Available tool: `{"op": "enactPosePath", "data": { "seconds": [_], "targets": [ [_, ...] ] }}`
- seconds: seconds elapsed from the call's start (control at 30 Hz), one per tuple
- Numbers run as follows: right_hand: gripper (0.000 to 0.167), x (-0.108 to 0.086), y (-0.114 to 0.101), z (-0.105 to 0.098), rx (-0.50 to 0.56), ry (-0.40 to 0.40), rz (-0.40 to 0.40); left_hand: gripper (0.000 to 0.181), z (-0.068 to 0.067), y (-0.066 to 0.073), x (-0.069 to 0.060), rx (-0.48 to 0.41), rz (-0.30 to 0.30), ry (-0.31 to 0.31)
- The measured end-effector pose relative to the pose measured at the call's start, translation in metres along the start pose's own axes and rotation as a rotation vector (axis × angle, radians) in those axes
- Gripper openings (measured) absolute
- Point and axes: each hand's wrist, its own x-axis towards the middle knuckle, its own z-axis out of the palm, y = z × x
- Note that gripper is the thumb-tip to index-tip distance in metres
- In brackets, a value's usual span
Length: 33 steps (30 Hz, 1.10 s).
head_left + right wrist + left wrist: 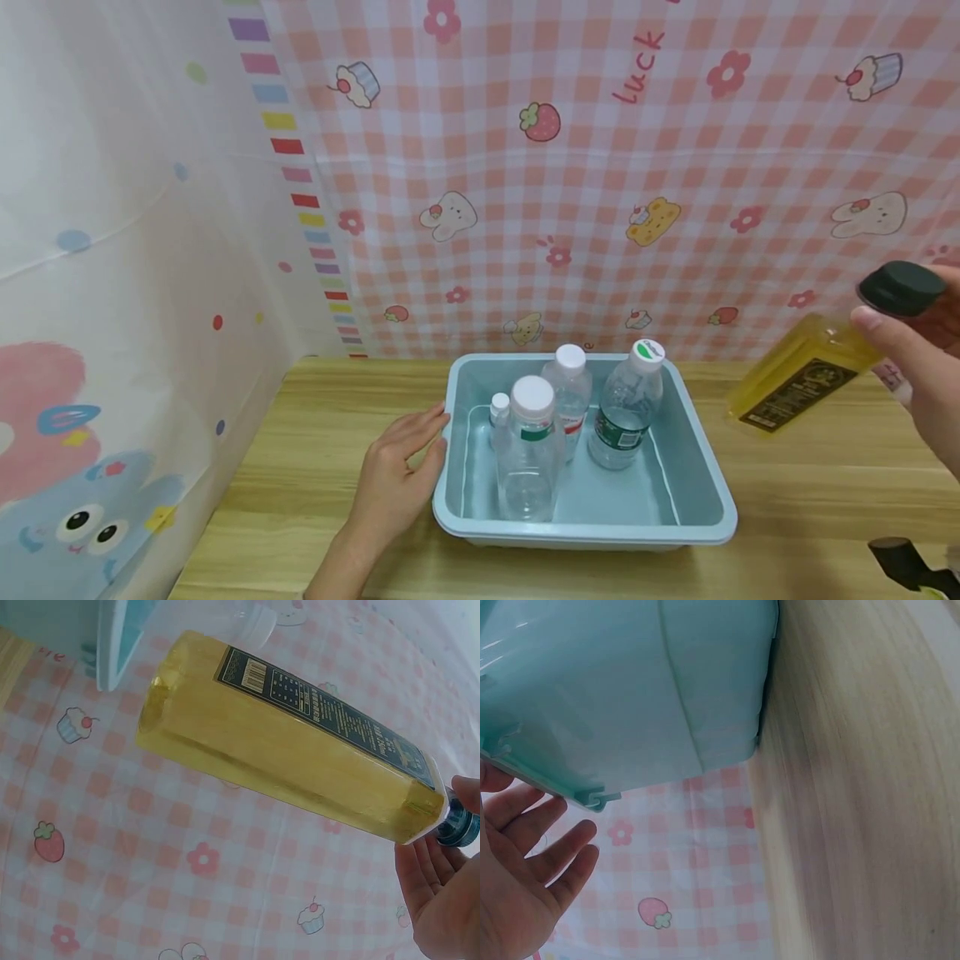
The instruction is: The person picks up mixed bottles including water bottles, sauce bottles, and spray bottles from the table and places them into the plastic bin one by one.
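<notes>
My right hand (926,350) grips a bottle of yellow oil (802,383) by its neck, just under the dark cap. The bottle hangs tilted in the air to the right of a light blue plastic basin (712,500), its base toward the basin. In the right wrist view the oil bottle (292,742) shows a dark label. My left hand (397,471) rests against the basin's left rim with fingers extended; the left wrist view shows the fingers (562,851) spread beside the rim. Inside the basin stand a wide clear bottle (528,475), a green-labelled water bottle (626,417) and a red-labelled bottle (573,392).
A small white-capped bottle (499,408) stands at the basin's left inside. Something black (911,567) lies at the lower right, partly cut off. The wooden table (300,467) ends at a pink checked cloth (480,167) behind and a white patterned cloth (150,250) on the left.
</notes>
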Motion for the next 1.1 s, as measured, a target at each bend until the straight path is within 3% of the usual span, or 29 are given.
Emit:
{"op": "enactPosePath", "data": {
  "seconds": [0.07, 0.17, 0.3, 0.37, 0.6, 0.73, 0.9, 1.1],
  "targets": [
    [0.037, 0.001, -0.003, 0.003, 0.045, 0.021, 0.017, 0.031, 0.0, 0.0, 0.0, 0.0, 0.003, 0.001],
    [0.034, 0.003, -0.007, 0.005, 0.023, 0.035, -0.004, 0.031, 0.0, 0.0, 0.0, 0.0, 0.012, 0.004],
    [0.049, 0.004, -0.011, 0.007, -0.052, 0.019, -0.042, 0.031, 0.0, -0.001, -0.001, 0.005, 0.021, 0.008],
    [0.047, 0.003, -0.013, 0.01, -0.025, 0.024, -0.04, 0.031, -0.001, -0.001, -0.001, 0.005, 0.022, 0.009],
    [0.04, -0.001, -0.024, 0.025, 0.226, 0.042, -0.039, 0.031, -0.001, -0.001, -0.001, 0.003, 0.021, 0.01],
    [0.039, -0.005, -0.033, 0.031, 0.208, 0.026, 0.004, 0.031, -0.001, 0.0, -0.001, 0.003, 0.013, 0.003],
    [0.044, -0.011, -0.042, 0.039, 0.056, 0.012, 0.02, 0.031, -0.001, 0.0, 0.0, 0.002, 0.013, 0.0],
    [0.044, -0.016, -0.041, 0.048, 0.1, -0.003, -0.037, 0.031, 0.0, -0.001, 0.0, 0.001, 0.026, 0.008]
  ]
}}
